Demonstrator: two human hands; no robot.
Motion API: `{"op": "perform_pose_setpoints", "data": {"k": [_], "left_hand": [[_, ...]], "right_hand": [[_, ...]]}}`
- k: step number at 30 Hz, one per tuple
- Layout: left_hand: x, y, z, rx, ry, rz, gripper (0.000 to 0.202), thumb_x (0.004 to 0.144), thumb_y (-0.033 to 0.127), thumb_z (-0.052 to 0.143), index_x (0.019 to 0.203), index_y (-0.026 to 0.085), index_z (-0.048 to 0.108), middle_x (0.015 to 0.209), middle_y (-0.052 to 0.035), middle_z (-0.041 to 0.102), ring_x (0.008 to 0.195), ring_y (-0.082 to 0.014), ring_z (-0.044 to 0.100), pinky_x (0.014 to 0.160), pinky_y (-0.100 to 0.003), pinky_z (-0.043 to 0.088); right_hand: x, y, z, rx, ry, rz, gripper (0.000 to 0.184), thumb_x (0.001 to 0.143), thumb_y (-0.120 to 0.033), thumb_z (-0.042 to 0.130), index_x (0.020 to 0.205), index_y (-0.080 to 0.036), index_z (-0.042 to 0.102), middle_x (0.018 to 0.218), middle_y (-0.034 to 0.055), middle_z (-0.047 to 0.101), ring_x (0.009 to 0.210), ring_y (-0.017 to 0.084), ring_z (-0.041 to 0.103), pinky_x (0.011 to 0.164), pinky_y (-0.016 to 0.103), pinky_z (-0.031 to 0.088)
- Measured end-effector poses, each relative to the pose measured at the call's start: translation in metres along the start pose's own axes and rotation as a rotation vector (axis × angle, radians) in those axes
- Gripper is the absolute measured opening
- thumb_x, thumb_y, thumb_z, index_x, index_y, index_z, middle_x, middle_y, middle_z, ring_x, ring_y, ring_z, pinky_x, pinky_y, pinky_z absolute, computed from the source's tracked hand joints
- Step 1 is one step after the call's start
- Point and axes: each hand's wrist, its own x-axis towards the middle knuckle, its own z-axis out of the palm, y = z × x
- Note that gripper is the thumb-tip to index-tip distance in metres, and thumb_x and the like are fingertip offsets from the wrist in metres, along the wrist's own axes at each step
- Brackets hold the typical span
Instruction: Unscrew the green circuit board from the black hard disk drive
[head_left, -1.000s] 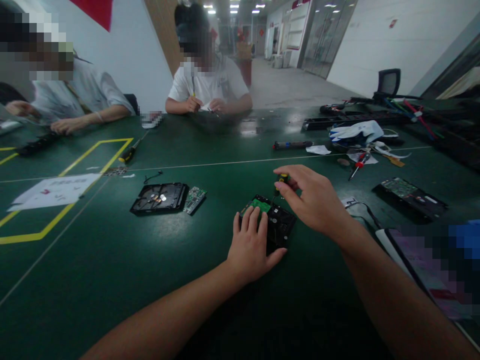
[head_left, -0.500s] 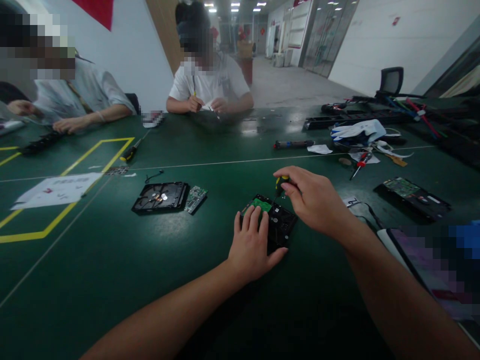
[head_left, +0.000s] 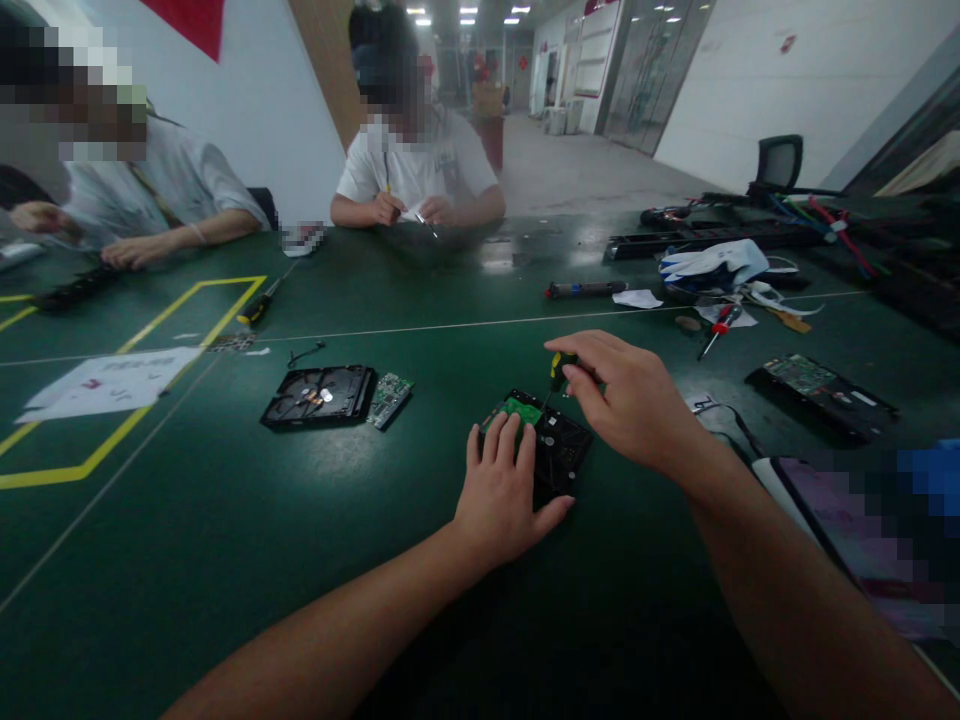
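A black hard drive (head_left: 564, 446) with a green circuit board (head_left: 523, 409) lies on the table in front of me. Across its near left part rests my left hand (head_left: 501, 480), fingers stretched out flat and thumb out to the right by the near edge. My right hand (head_left: 619, 395) is closed around the yellow and black handle of a screwdriver (head_left: 556, 370). The shaft points down, its tip at the drive by the edge of the green board. Exactly what the tip touches is too small to make out.
Left of my hands lie an opened hard drive (head_left: 319, 396) and a loose circuit board (head_left: 390, 398). Another drive (head_left: 825, 396), a red screwdriver (head_left: 721, 328) and gloves (head_left: 712, 264) lie to the right. A tablet-like device (head_left: 832, 520) sits near my right forearm. Two people work across the table.
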Motion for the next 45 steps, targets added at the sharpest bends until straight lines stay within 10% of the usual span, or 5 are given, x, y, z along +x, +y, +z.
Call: {"op": "perform_pose_setpoints", "data": {"k": [31,45], "left_hand": [[0.0001,0.0002,-0.0017,0.006,-0.002,0.002,0.092,0.090,0.073,0.060,0.155,0.010,0.044,0.162,-0.0253,0.042,0.154,-0.0442,0.031,0.127,-0.070,0.020],[-0.0004,0.0002,-0.0013,0.001,0.007,0.002,0.091,0.090,0.072,0.059,0.155,0.011,0.044,0.162,-0.0243,0.042,0.154,-0.0442,0.032,0.127,-0.070,0.019]], "right_hand": [[-0.0001,0.0019,0.0010,-0.152,0.062,0.119,0.014,0.098,-0.034,0.066,0.105,-0.022,0.068,0.101,0.0092,0.069,0.085,0.025,0.064,0.077,0.038,0.048],[-0.0010,-0.0006,0.0036,0.025,0.042,0.069,0.021,0.100,-0.021,0.055,0.116,-0.021,0.068,0.114,0.0116,0.071,0.099,0.026,0.069,0.089,0.041,0.053]]}}
